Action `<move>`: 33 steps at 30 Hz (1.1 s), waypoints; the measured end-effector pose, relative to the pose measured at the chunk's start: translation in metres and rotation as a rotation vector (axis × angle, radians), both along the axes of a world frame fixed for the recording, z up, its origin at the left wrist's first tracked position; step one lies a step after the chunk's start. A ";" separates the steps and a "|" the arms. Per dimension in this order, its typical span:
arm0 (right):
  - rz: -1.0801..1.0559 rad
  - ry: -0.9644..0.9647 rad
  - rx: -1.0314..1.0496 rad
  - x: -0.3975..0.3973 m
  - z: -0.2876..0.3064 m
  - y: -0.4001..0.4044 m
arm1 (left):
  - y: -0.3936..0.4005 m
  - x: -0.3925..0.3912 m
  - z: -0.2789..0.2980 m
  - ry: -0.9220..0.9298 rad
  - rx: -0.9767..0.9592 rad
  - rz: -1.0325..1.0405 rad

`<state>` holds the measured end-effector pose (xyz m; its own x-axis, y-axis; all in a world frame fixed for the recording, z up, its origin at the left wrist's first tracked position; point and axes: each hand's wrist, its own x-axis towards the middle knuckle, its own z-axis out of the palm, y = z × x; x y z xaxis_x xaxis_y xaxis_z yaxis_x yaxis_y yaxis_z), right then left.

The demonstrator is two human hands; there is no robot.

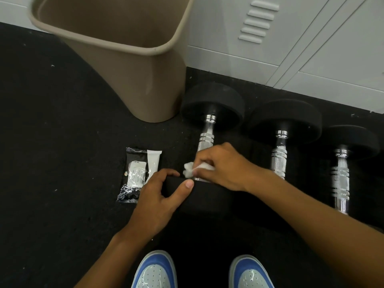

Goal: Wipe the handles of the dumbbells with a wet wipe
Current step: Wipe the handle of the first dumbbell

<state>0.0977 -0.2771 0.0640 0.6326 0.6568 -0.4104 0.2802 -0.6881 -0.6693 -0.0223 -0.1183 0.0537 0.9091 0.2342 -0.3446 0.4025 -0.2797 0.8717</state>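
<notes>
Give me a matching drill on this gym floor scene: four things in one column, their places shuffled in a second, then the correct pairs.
Things:
1. wet wipe
2. wipe packet
3. bin
4. left hand

Places:
A. standing by the lockers, left of the dumbbells
B. pressed on the leftmost dumbbell's handle by the right hand
C. gripping the near weight of that dumbbell
D. flat on the floor, beside the left hand

Pairs: 1-B, 2-D, 3-A, 4-C

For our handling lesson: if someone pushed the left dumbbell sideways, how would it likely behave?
The left dumbbell probably rolls, since its ends look round. It likely feels heavy for its size, given the thick ends and metal handle. The left hand gripping its near end seems to steady it.
</notes>
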 end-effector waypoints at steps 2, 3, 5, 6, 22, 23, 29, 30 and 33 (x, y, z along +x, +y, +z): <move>-0.006 0.041 -0.080 0.005 0.005 -0.014 | 0.000 0.000 -0.002 0.001 0.009 0.003; -0.029 0.049 -0.124 0.007 0.005 -0.022 | 0.000 -0.001 -0.002 0.004 0.008 0.005; -0.148 0.039 -0.127 0.009 0.004 -0.028 | 0.000 -0.001 -0.003 0.007 0.008 0.002; -0.232 0.046 -0.094 0.008 0.002 -0.027 | 0.000 -0.001 -0.002 0.005 0.011 0.000; -0.656 0.357 -0.098 -0.011 -0.003 -0.004 | -0.002 -0.001 -0.002 0.018 -0.005 0.026; -0.731 0.346 -0.062 -0.011 -0.005 -0.003 | -0.001 -0.001 -0.002 0.018 -0.005 0.023; -0.670 0.250 -0.113 -0.025 0.007 -0.003 | -0.001 -0.001 -0.002 0.010 -0.012 0.033; -0.685 0.302 -0.118 -0.020 0.005 0.000 | -0.002 -0.001 -0.002 0.011 -0.017 0.031; -0.816 0.306 -0.062 -0.004 0.005 0.005 | -0.002 0.000 0.000 0.018 -0.024 0.026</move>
